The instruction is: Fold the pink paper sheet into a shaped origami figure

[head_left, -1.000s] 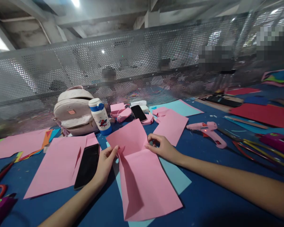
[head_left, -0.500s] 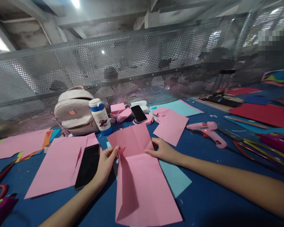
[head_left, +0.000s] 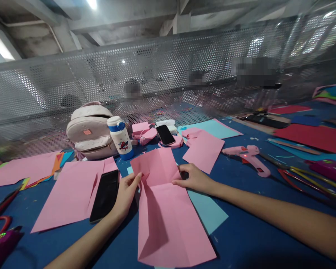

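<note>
A creased sheet of pink paper (head_left: 173, 220) stands partly folded in front of me, its far flap raised and its near part lying towards the table's front. My left hand (head_left: 128, 190) pinches its left edge at the crosswise crease, thumb on top. On the opposite edge my right hand (head_left: 193, 177) grips the paper between thumb and fingers. Under it, a light blue sheet (head_left: 208, 211) sticks out to the right. Beside my left wrist lies a black phone (head_left: 105, 196), partly on another pink sheet (head_left: 67, 194).
Behind stand a pale backpack (head_left: 91, 130) and a white-and-blue bottle (head_left: 120, 138). A second phone (head_left: 165, 134) rests among pink paper pieces. To the right lie a pink glue gun (head_left: 249, 157) and scissors (head_left: 310, 179). A perforated metal screen (head_left: 156, 74) borders the table (head_left: 240, 228).
The view has shifted very slightly. Both hands keep the same hold on the pink paper, whose left side fold bends inward a little more.
</note>
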`<state>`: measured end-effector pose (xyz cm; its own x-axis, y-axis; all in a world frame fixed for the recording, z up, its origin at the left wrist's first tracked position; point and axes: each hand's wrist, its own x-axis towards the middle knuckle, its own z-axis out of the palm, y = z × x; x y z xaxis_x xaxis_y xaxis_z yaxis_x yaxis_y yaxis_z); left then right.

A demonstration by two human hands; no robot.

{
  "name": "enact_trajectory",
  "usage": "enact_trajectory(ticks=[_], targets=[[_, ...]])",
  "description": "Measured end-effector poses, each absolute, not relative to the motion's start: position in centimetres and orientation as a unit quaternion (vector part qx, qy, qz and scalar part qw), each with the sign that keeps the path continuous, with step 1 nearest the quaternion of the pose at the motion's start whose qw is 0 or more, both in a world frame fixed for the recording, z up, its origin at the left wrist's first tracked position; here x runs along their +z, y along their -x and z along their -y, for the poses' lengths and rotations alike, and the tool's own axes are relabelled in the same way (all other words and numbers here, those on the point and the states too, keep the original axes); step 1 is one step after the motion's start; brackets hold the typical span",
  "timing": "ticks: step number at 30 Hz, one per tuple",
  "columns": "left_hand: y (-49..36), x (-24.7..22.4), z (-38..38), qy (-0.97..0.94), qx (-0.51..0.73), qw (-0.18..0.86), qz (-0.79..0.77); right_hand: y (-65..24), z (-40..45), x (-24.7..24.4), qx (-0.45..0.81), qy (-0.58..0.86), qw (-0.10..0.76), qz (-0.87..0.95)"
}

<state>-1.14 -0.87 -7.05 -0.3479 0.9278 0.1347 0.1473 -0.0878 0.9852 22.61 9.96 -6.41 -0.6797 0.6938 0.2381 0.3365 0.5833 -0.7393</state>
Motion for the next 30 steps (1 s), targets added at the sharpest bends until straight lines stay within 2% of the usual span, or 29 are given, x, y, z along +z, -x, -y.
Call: enact_trajectory(ticks=[11,18,24,30], targets=[[1.0,-7.1,0.9,-0.472,0.577,0.337,-0.575,-22.4,-9.5,-6.0,0.229,0.290,0.265,0.891],[1.2,-7.3,0.7,-0.486,0.569,0.333,-0.573,-22.2,-8.9,-5.4,0.182,0.247,0.217,0.927],[1.5,-7.6,0.6,-0.495,0.560,0.333,-0.574,-21.3,-8.9,-4.3,0.216,0.237,0.162,0.933],[1.6,-7.5,0.6,-0.494,0.563,0.337,-0.571,-20.8,-8.9,-3.0,0.200,0.222,0.130,0.946]])
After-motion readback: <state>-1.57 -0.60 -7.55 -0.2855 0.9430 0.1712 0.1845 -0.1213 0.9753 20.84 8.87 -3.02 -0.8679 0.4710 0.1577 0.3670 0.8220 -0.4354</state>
